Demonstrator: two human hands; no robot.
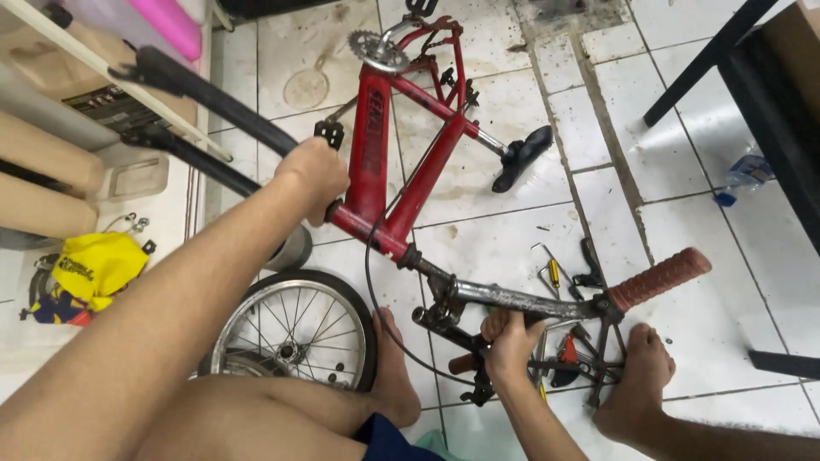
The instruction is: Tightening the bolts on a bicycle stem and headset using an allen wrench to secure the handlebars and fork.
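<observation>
Bicycle frame gripped, left hand | right hand on handlebar | wheel beside

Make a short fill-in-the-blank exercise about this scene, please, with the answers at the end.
1. The small bicycle frame lying on the tiled floor is painted ____.
2. The left hand grips the frame, while the right hand holds the ____ bar.
3. The handlebar grip at the right end is ____ in colour.
4. The spoked wheel lies beside the person's ____ knee.

Answers: red; handle; brown; left
</observation>
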